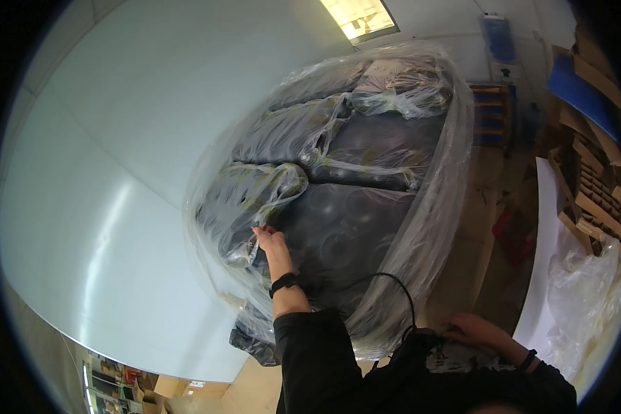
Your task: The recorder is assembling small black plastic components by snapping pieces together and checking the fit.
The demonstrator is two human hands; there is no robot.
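Note:
A dark sofa stands in front of me with clear plastic sheeting draped over and around it. My left hand reaches forward to the near back cushion, fingers pinched on a fold of the plastic. Bare dark upholstery shows beside that hand, where the sheeting is drawn aside. Close to my body, at the lower right, is my right hand; shadow blurs its fingers, so their grip does not show. A thin black cable loops from my front over the near seat.
A pale smooth wall rises behind the sofa on the left. Broken-down cardboard and crumpled plastic film are piled along the right, by a white panel. A red object lies on the floor. Shelving and boxes appear at lower left.

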